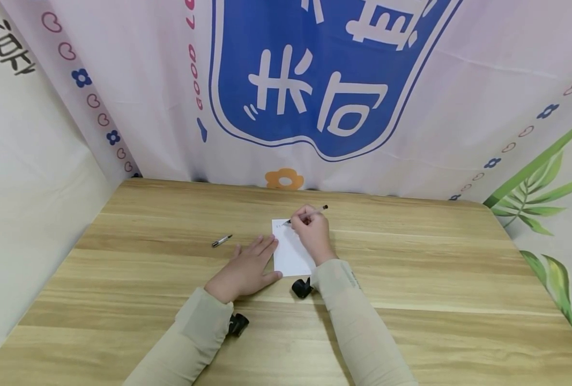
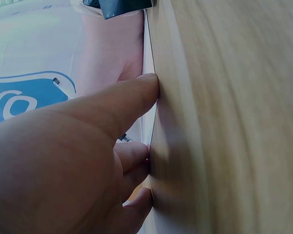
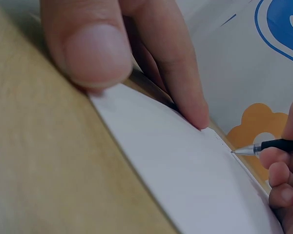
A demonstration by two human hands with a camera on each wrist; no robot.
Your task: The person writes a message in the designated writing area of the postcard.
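A small white sheet of paper (image 1: 290, 254) lies on the wooden table, with a few tiny marks near its top left. My right hand (image 1: 312, 233) grips a pen (image 1: 314, 212), whose tip meets the upper part of the sheet. In the right wrist view the pen (image 3: 278, 145) shows a silver tip and a black grip. My left hand (image 1: 247, 268) lies spread along the sheet's left edge, its thumb at the lower left corner and fingertips on the upper left side. The left wrist view shows the left hand's thumb (image 2: 132, 97) against the edge.
A pen cap (image 1: 222, 240) or short pen piece lies left of the sheet. Black wrist cameras sit at the left cuff (image 1: 238, 325) and right cuff (image 1: 302, 288). A printed curtain (image 1: 170, 145) hangs behind the table's far edge.
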